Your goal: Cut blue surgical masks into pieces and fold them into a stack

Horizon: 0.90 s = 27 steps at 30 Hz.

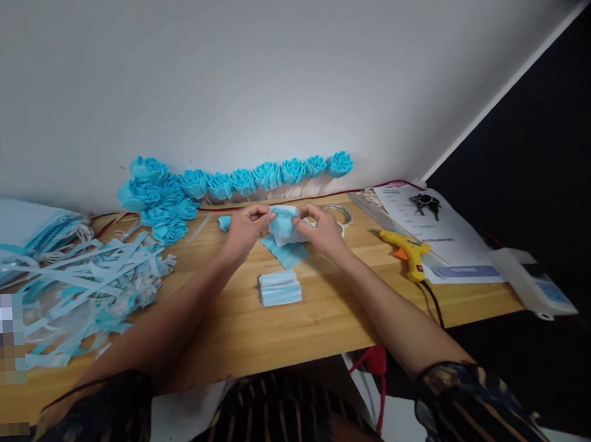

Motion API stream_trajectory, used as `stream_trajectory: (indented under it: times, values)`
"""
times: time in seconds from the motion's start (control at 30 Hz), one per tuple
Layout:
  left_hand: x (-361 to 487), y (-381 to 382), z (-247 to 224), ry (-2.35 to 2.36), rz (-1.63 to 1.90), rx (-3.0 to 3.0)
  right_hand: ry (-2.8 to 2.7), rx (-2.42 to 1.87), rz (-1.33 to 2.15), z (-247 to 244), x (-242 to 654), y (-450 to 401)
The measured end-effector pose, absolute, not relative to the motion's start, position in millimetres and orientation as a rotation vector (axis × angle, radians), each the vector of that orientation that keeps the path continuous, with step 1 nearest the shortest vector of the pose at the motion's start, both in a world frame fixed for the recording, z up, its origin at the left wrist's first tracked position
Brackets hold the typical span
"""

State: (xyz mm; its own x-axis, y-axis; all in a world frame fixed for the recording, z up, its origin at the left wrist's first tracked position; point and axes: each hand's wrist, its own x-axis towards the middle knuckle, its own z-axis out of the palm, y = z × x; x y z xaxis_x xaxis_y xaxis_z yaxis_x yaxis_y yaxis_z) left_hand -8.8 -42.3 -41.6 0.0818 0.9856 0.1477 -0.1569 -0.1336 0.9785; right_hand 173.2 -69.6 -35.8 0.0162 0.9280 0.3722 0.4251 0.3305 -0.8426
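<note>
A small light blue piece of sheet (282,227) is held up over the wooden table (222,332), pinched at its left edge by my left hand (247,230) and at its right edge by my right hand (322,230). Both hands have their fingers closed on it. Beneath it lies a flat blue piece (288,253). Nearer to me sits a stack of folded light blue pieces (280,288). A small blue roll (224,223) rests just left of my left hand. Behind my right hand are white rings of tape or wire (342,213).
Blue flowers (243,182) line the wall, with more heaped at left. Cut strips (104,286) and stacked sheets (30,227) cover the left side. At right are a yellow glue gun (406,251), printed paper (457,248), black pliers (426,204) and a white container (529,280).
</note>
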Motion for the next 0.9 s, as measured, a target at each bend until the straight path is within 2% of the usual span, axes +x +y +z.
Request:
stream_trajectory:
  times: [0.53,0.9]
  values:
    - [-9,-42,-51,0.742,1.16,1.121,-1.592,-1.254,0.623,-39,172,-68]
    - [-11,-40,-37,0.676,1.3,0.685,-1.622,-1.147,0.636,-43,175,-65]
